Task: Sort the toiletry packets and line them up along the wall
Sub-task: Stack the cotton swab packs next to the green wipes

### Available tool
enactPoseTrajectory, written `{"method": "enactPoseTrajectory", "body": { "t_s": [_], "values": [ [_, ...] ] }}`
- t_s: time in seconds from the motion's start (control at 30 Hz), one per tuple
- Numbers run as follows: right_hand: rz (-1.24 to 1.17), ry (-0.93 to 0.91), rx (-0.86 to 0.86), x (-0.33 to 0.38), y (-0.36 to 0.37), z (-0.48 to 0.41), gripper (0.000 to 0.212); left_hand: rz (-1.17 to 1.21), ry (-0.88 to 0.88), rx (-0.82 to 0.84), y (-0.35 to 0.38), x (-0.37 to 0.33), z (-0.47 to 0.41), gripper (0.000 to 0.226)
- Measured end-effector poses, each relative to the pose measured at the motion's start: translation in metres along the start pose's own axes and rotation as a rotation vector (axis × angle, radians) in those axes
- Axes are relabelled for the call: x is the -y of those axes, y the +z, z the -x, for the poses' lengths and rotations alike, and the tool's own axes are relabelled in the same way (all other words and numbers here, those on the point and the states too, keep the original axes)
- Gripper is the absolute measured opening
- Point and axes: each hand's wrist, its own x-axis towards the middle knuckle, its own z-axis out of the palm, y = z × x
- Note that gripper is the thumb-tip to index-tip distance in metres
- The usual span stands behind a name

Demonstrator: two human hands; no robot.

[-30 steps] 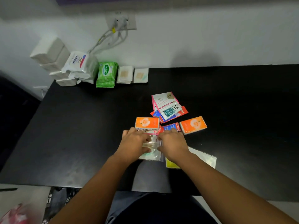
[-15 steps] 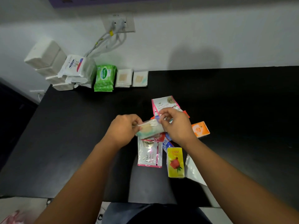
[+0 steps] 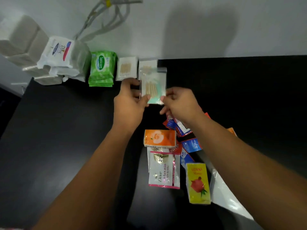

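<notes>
Both my left hand (image 3: pixel 127 103) and right hand (image 3: pixel 181 103) have fingers pinching the bottom corners of the clear packet (image 3: pixel 153 87), held up over the bench (image 3: pixel 66 130) near the wall (image 3: pixel 199 30) (right by its matching packets (image 3: pixel 127 68)), so I reckon it joins that row.

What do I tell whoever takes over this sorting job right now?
Left hand and right hand both pinch the clear swab packet, held over the row's right end.
Done: white tissue packs, Dove packs, green Sanicare wipes and two swab packets sit along the wall.
Left: place the held packet, then sort the orange pack, Dove keratin sachet, yellow pack and blue sachets.
</notes>
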Motion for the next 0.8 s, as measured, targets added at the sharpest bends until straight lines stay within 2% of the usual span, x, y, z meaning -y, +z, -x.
{"method": "enactPoseTrajectory", "body": {
  "t_s": [0.07,0.17,0.23,0.33,0.5,0.67,0.8],
  "values": [
    [0.045,-0.012,-0.034,0.004,0.000,-0.024,0.004,-0.162,0.108,0.035,0.004,0.007,-0.018,0.024],
    [0.149,-0.042,-0.067,0.005,-0.004,-0.060,0.010,-0.428,0.270,0.154,0.010,0.018,-0.053,0.041],
    [0.235,-0.053,-0.067,-0.005,0.002,-0.093,0.013,-0.623,0.270,0.206,0.020,0.033,-0.082,0.052],
    [0.357,-0.094,-0.050,-0.008,0.009,-0.128,0.017,-0.803,0.261,0.167,0.029,0.041,-0.111,0.053],
    [0.465,-0.134,-0.058,-0.003,0.008,-0.152,0.018,-0.966,0.327,0.116,0.034,0.041,-0.127,0.049],
    [0.528,-0.101,-0.088,-0.010,0.017,-0.169,0.022,-0.964,0.376,0.079,0.039,0.065,-0.140,0.048],
    [0.566,-0.113,-0.111,-0.013,0.019,-0.168,0.021,-1.008,0.487,0.051,0.042,0.075,-0.143,0.042]
  ]
}}
